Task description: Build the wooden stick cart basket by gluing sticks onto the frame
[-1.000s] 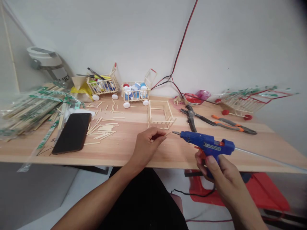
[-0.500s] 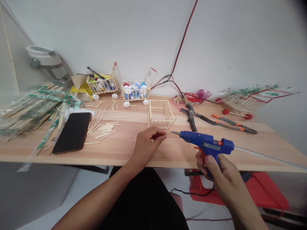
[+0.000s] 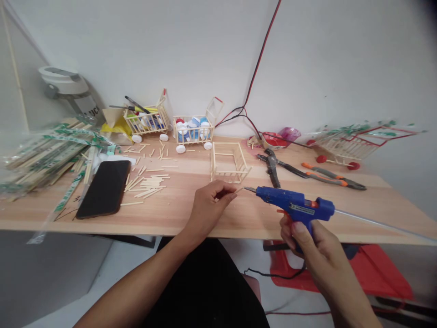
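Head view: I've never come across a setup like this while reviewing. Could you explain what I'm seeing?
There is no machine: these are a person's bare hands, filmed by a camera worn on the head, looking forward and down. The left hand pinches a thin stick, its end at or near the nozzle of a blue glue gun held in the right hand. On the wooden table lie an open stick frame, short cut sticks, a phone and orange-handled pliers.
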`<state>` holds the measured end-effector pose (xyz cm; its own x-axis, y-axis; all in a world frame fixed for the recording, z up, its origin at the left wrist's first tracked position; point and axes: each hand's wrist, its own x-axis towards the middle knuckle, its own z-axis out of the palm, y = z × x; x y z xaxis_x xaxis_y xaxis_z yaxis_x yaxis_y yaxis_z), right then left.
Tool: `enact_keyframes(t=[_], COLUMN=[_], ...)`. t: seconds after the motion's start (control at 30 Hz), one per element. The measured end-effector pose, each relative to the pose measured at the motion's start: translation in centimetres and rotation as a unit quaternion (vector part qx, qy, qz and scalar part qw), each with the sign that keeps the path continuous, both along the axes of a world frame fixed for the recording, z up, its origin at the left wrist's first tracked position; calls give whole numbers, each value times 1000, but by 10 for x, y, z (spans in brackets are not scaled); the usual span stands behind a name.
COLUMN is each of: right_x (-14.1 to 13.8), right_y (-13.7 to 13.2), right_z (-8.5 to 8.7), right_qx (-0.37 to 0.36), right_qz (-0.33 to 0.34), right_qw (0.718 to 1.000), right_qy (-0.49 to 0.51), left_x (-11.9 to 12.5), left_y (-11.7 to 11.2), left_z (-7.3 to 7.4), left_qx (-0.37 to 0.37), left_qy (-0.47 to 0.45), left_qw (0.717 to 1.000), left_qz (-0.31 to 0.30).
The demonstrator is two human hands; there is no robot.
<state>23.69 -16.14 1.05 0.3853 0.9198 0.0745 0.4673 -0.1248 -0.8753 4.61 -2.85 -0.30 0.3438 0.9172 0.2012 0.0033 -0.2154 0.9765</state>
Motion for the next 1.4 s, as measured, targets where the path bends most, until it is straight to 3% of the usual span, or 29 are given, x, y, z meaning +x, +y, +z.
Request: enact_keyframes(t=[0.53,0.97,1.4], right_x=[-3,3,5], right_y=[2,-5,-4], right_z=[6,0,-2], right_qx=[22,-14,-3], right_qz=[8,-7,-30], right_qw=[999,998,999], right_qy=[-37,-57,-21], left_x=[-1,0,-1], left_y=[0,0,-1], left_z=[-2,-3,-3], left_qx=[5,-7,65], left_qy=[-6,-12,4], left_qw=[1000,1000,998], left_qz=[-2,-2,-14])
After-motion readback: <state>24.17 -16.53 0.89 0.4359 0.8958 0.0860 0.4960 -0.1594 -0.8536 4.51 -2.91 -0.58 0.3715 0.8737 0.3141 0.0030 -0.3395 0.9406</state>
